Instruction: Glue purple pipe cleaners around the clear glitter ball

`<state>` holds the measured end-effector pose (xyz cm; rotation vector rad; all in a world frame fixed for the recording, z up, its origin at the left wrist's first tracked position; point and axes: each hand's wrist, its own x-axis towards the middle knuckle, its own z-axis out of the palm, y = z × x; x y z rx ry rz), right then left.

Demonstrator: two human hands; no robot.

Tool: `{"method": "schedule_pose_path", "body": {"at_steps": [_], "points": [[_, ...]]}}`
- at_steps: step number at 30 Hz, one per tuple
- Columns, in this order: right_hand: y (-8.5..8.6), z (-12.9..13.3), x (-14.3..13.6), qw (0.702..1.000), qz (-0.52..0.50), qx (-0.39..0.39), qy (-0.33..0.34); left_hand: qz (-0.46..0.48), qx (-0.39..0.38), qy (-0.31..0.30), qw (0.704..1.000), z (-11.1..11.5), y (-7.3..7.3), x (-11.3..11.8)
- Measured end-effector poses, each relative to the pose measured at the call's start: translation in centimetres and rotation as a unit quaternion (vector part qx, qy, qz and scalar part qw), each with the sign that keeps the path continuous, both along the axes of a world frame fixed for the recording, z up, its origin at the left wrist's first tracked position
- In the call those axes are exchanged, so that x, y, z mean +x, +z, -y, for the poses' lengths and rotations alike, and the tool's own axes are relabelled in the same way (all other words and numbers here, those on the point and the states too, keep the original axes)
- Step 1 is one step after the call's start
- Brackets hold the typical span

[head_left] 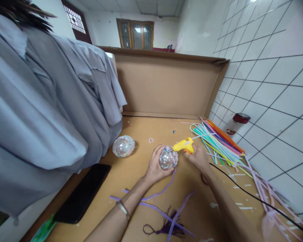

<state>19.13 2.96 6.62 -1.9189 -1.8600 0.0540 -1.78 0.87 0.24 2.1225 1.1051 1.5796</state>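
Note:
My left hand (155, 166) is wrapped round a clear ball (168, 160) with coloured flecks in its shell. In my right hand (199, 157) is a yellow glue gun (183, 146), its nozzle at the top of the ball; whether the tip touches cannot be told. A wavy purple pipe cleaner (164, 190) runs down from the ball's underside, though its attachment is hidden. Another clear, flecked ball (123, 146) sits on the table to the left. Near my left forearm lie straight purple pipe cleaners (154, 207) and a dark purple tassel (166, 228).
Many-coloured pipe cleaners (219, 141) lie along the tiled wall, beside a red-lidded jar (238, 122). A black cord (244, 188) crosses the right side. Grey cloth (91, 101) hangs at left above a dark phone-like slab (83, 195). A cardboard panel (166, 85) stands behind.

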Motion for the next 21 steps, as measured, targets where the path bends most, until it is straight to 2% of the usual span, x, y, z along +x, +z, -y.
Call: {"method": "schedule_pose_path", "body": {"at_steps": [9,21], "points": [[0.53,0.07,0.19,1.0,-0.006,0.017,-0.014,0.006,-0.008,0.009,1.0,-0.02,0.26,-0.12],[0.92,0.44,-0.34,0.999,0.026,-0.005,-0.031,-0.015,0.013,-0.008,1.0,0.17,0.3,0.04]]}}
